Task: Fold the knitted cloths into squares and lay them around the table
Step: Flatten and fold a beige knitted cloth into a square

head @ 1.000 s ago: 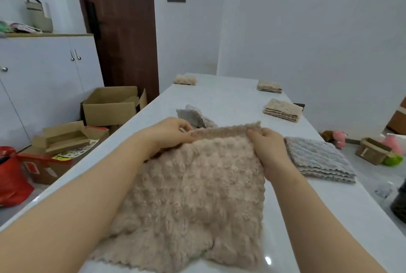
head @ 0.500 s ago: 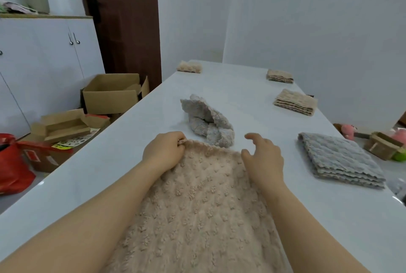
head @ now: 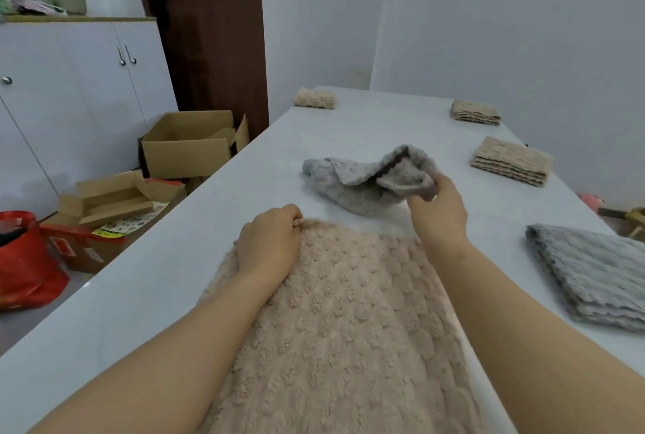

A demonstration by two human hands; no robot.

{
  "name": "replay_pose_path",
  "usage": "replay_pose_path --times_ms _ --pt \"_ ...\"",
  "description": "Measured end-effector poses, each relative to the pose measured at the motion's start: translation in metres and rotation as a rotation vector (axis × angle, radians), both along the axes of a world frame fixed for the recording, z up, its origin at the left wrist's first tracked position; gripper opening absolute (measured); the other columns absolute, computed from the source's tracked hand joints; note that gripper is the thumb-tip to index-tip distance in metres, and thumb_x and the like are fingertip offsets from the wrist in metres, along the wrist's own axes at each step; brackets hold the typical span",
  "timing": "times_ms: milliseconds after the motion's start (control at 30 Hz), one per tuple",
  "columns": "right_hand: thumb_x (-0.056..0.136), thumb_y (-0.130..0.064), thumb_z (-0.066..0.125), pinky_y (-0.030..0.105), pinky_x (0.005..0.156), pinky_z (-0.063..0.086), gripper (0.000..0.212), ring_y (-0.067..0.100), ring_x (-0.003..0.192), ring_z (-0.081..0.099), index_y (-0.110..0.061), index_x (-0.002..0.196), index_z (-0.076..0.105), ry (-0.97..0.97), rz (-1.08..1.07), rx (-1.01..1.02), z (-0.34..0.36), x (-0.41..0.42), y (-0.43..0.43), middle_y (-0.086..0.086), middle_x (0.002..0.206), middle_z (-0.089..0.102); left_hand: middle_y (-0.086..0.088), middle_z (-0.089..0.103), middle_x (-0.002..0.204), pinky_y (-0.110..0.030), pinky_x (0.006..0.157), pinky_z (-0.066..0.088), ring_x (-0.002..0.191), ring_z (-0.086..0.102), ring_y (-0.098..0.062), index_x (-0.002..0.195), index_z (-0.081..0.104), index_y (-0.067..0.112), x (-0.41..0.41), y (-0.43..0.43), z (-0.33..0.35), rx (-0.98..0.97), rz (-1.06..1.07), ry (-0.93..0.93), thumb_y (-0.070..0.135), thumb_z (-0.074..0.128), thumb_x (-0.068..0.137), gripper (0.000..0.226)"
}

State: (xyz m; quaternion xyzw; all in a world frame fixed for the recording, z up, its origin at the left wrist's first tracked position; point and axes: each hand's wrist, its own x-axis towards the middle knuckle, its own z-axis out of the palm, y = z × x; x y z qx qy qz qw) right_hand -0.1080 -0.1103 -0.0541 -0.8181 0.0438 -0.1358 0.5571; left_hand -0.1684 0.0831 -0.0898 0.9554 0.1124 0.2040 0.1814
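Beige knitted cloth (head: 349, 311) lies spread flat in front of us on the near middle of the white table (head: 157, 276). Its far edge runs straight across between our two wrists. Our left hand (head: 270, 247) rests on the far left corner, with the fingers curled over that edge and gripping it. Our right hand (head: 438, 215) reaches past the far edge and pinches a raised fold of the crumpled grey knitted cloth (head: 352, 182). The rest of that cloth lies on the tabletop just beyond the beige one, with a narrow strip of bare top between them.

Along the table's right edge we see a folded grey cloth (head: 593, 276) nearest, well apart from the beige cloth's right side. Farther off lies a folded tan cloth (head: 511, 163), and beyond it a second folded tan cloth (head: 474, 113). A small folded beige cloth (head: 314, 98) sits at the far left corner. A wide band of bare tabletop runs down the left side and across the far middle.

On the floor to the left stand open cardboard boxes (head: 188, 145) close to the table's left edge, and a red bag (head: 24, 259) nearer us.
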Motion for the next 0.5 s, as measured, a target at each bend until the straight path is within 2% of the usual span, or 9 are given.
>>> replay_pose_path --times_ms 67,100,167,200,267,333,400,500 --pt "0.087 -0.010 0.049 0.031 0.098 0.038 0.059 0.022 0.123 0.044 -0.024 0.142 0.033 -0.016 0.069 -0.137 -0.004 -0.010 -0.001 0.003 0.138 0.040 -0.002 0.059 0.118 -0.038 0.086 0.038 0.108 0.051 -0.027 0.119 0.056 0.022 -0.001 -0.001 -0.001 0.128 0.043 -0.056 0.011 0.049 0.090 0.032" --pt "0.086 -0.013 0.050 0.035 0.101 0.037 0.057 0.024 0.126 0.040 -0.025 0.140 0.035 -0.034 0.066 -0.249 -0.008 -0.019 0.000 0.004 0.141 0.036 -0.005 0.059 0.114 -0.038 0.082 0.038 0.105 0.052 -0.029 0.117 0.058 0.021 -0.004 -0.004 -0.001 0.206 0.052 -0.120 0.006 0.056 0.085 0.035" --pt "0.086 -0.019 0.049 0.038 0.099 0.034 0.044 0.026 0.124 0.039 -0.024 0.130 0.047 -0.030 0.057 -0.476 -0.016 -0.038 0.001 0.005 0.137 0.041 -0.006 0.061 0.100 -0.035 0.072 0.035 0.093 0.054 -0.030 0.105 0.064 0.018 -0.015 -0.009 0.005 0.289 0.021 -0.234 0.001 0.064 0.075 0.035" --pt "0.087 -0.021 0.047 0.037 0.097 0.033 0.038 0.026 0.122 0.040 -0.024 0.125 0.051 -0.003 0.086 -0.544 -0.018 -0.048 0.004 0.005 0.132 0.046 -0.004 0.060 0.101 -0.033 0.075 0.035 0.095 0.053 -0.027 0.105 0.063 0.019 -0.023 -0.011 0.009 0.280 -0.021 -0.206 0.005 0.061 0.080 0.029" --pt "0.089 -0.025 0.043 0.037 0.098 0.032 0.037 0.025 0.122 0.041 -0.025 0.126 0.050 0.045 0.175 -0.638 -0.022 -0.068 0.011 0.004 0.132 0.049 0.004 0.056 0.117 -0.033 0.091 0.033 0.114 0.046 -0.020 0.116 0.057 0.025 -0.036 -0.012 0.012 0.184 -0.093 -0.039 0.021 0.045 0.093 0.027" --pt "0.092 -0.031 0.037 0.039 0.106 0.026 0.043 0.025 0.130 0.034 -0.028 0.135 0.041 0.081 0.248 -0.730 -0.025 -0.085 0.017 0.001 0.141 0.042 0.008 0.045 0.137 -0.037 0.106 0.023 0.132 0.033 -0.016 0.130 0.046 0.032 -0.047 -0.007 0.008 0.190 -0.119 0.155 0.036 0.035 0.095 0.037" --pt "0.093 -0.039 0.033 0.042 0.110 0.019 0.048 0.025 0.136 0.027 -0.032 0.141 0.031 0.113 0.292 -0.821 -0.030 -0.097 0.019 -0.001 0.148 0.033 0.006 0.024 0.153 -0.043 0.113 0.011 0.143 0.014 -0.018 0.142 0.027 0.037 -0.057 -0.004 0.002 0.170 -0.123 0.350 0.052 0.029 0.094 0.050" --pt "0.095 -0.048 0.028 0.043 0.115 0.008 0.052 0.026 0.143 0.011 -0.034 0.145 0.023 0.152 0.338 -0.915 -0.036 -0.106 0.014 0.001 0.156 0.018 0.005 0.002 0.158 -0.046 0.116 0.000 0.146 -0.003 -0.020 0.146 0.009 0.041 -0.068 -0.004 0.000 0.145 -0.125 0.511 0.064 0.020 0.090 0.062"
